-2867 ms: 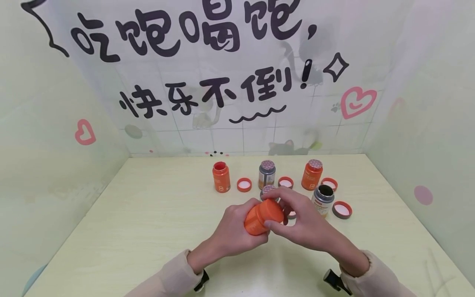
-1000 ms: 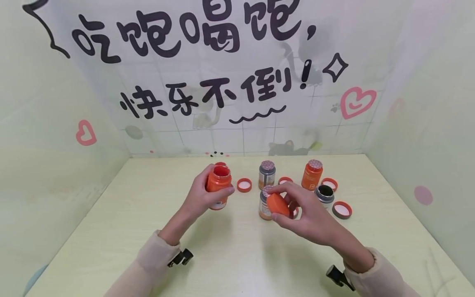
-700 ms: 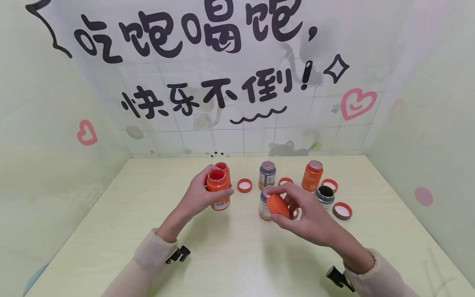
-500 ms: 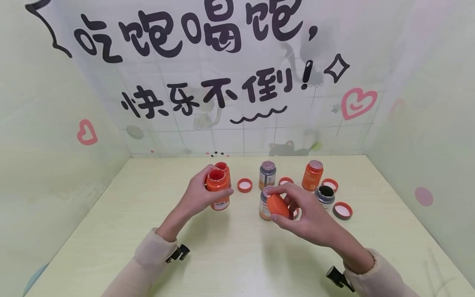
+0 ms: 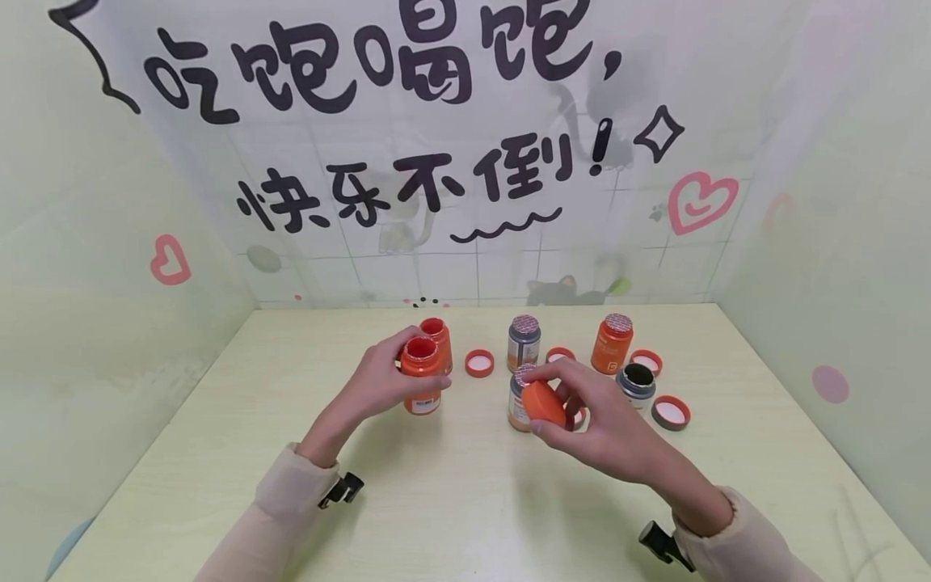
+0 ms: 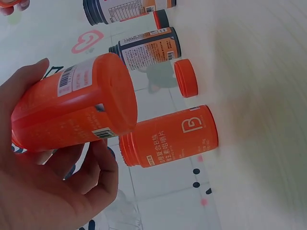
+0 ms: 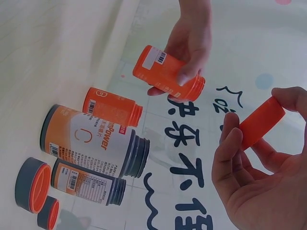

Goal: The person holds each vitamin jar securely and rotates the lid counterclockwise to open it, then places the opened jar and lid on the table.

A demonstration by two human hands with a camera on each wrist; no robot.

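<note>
My left hand (image 5: 381, 373) grips an uncapped orange bottle (image 5: 421, 364), its open mouth facing up. In the left wrist view, that bottle's base shows clear of the table. Just behind it stands a second uncapped orange bottle (image 6: 170, 136). Between thumb and fingers, my right hand (image 5: 600, 416) pinches an orange lid (image 7: 262, 123) by its edges. The lid hangs in front of a grey-necked bottle (image 5: 519, 408) with a patterned seal over its mouth, hiding part of it.
Farther back stand a grey sealed bottle (image 5: 524, 346) and an orange sealed bottle (image 5: 612, 343). An unsealed grey bottle (image 5: 637, 384) with a dark mouth is beside my right hand. Upturned lids lie about, among them a red one (image 5: 479, 363) and a grey-rimmed one (image 5: 671, 412).
The lid has come off the orange bottle that both hands held together. My left hand has carried the bottle left; lately it shifts slightly farther left. My right hand stays almost still with the lid.
</note>
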